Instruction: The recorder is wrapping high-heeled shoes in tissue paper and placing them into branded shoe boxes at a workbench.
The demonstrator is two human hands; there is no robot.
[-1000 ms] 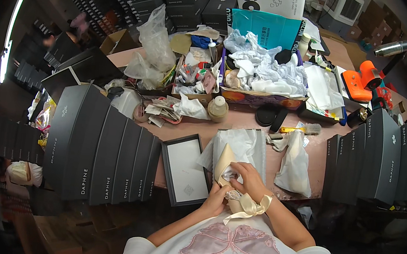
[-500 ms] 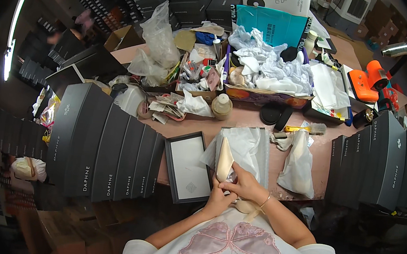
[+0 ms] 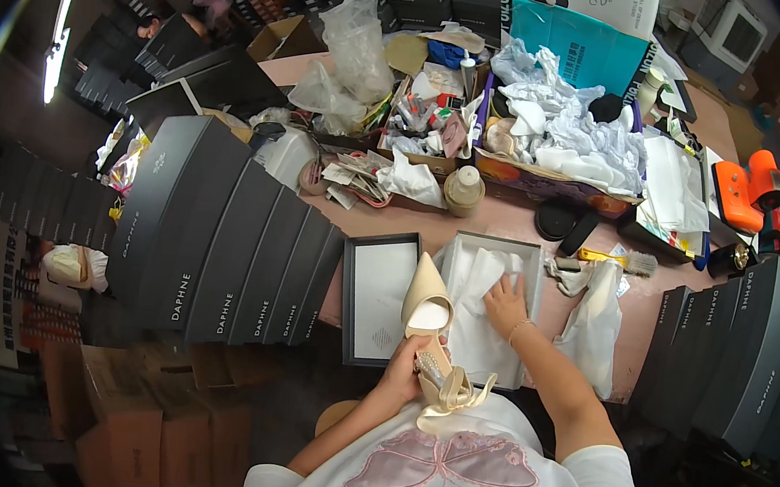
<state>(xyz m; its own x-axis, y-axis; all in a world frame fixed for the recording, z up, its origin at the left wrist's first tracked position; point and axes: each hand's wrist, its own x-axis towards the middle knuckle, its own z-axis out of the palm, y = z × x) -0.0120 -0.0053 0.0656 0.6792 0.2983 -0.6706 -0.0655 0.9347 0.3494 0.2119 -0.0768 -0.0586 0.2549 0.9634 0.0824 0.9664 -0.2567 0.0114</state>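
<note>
Worktop [image 3: 506, 222] carried an open box [image 3: 504, 244]. At the box's left edge, the left hand [image 3: 408, 363] gripped a shoe [image 3: 428, 291]; inside the box, the right hand [image 3: 505, 307] lay splayed on paper [image 3: 476, 344]. The shoe's bow [image 3: 457, 394], its ends loose, could have snagged on the box.

A capped bottle [image 3: 464, 192] stands left of a yellow-handled brush [image 3: 621, 260]; beyond the worktop [image 3: 511, 219], what is probably a white air cooler [image 3: 729, 34] shows dimly.
</note>
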